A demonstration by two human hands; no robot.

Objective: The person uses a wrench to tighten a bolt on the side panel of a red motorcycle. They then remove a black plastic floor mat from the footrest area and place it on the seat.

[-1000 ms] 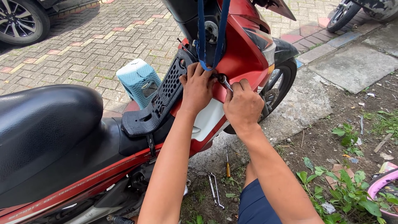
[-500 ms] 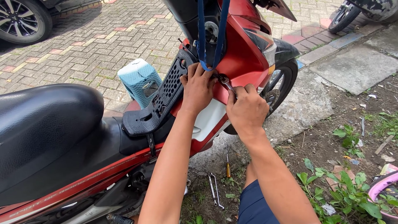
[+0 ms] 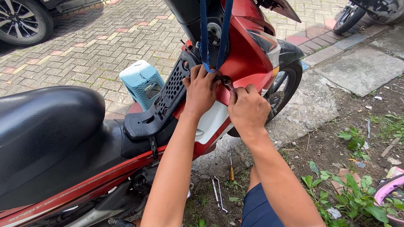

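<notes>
A small metal wrench point(image 3: 227, 83) is clamped in the right hand point(image 3: 248, 110) against the red scooter's point(image 3: 248, 50) front panel, steadied beside by the closed left hand point(image 3: 202, 89); fastener judged still seated, work unfinished.

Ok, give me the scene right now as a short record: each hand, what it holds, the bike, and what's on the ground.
left hand: pressed on the red scooter panel beside the tool tip, under the blue strap
right hand: gripping a metal tool set against the panel
scooter: black seat, perforated black footboard mat
ground: screwdriver and a wrench on the dirt below the arms
behind: pale blue plastic stool on the brick paving
</notes>
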